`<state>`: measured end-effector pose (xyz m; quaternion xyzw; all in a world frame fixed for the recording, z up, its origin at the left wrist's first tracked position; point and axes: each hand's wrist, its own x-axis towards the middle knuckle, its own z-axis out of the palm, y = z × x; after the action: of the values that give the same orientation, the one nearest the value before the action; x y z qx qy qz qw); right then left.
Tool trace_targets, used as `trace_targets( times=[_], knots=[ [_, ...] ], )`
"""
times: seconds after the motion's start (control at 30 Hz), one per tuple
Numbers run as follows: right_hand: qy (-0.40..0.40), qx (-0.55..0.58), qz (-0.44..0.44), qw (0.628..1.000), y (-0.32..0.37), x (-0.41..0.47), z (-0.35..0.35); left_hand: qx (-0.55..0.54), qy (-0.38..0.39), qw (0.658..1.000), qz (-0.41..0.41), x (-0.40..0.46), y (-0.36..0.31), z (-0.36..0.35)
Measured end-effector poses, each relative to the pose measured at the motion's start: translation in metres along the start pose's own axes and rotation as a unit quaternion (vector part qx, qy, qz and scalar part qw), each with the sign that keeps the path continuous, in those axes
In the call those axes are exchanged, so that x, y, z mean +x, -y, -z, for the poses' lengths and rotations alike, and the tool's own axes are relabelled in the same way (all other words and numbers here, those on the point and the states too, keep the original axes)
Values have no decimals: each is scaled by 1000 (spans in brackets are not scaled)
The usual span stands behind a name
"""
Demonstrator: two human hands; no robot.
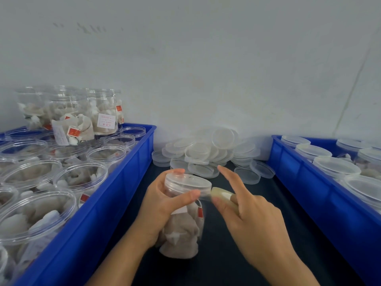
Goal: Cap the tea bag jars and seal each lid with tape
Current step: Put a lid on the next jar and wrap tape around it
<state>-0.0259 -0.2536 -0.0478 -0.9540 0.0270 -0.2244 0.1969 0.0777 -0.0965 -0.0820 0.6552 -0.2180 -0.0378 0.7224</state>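
We grip jar (181,221) in left hand (162,205), thumb across lid (188,181) rim, jar tilted over dark table (237,254) between bins. Right hand (253,215) pinches tape roll (222,196) at lid edge, index finger raised.

We judge jar light, thin clear plastic, smooth, likely slippery; tea bags soft. Best hold: around body under lid.

Open room narrow: left bin (115,195) and right bin (309,182) walls close. Loose lids (212,153) piled far, against wall.
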Motion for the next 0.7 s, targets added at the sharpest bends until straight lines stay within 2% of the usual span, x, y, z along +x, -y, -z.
trace_targets(
  times=[0.17,0.4,0.53,0.7],
  knots=[
    [17,-17,-14,1000,-6,2,2,-35,57,998,-8,1,6,-2],
    [34,11,-30,999,-10,3,2,-22,118,993,-8,5,10,5],
    [46,31,-33,998,-8,6,-4,-15,82,997,-4,3,11,2],
    [16,47,-46,998,-10,8,-11,112,-3,991,-77,-6,9,-10]
  ],
)
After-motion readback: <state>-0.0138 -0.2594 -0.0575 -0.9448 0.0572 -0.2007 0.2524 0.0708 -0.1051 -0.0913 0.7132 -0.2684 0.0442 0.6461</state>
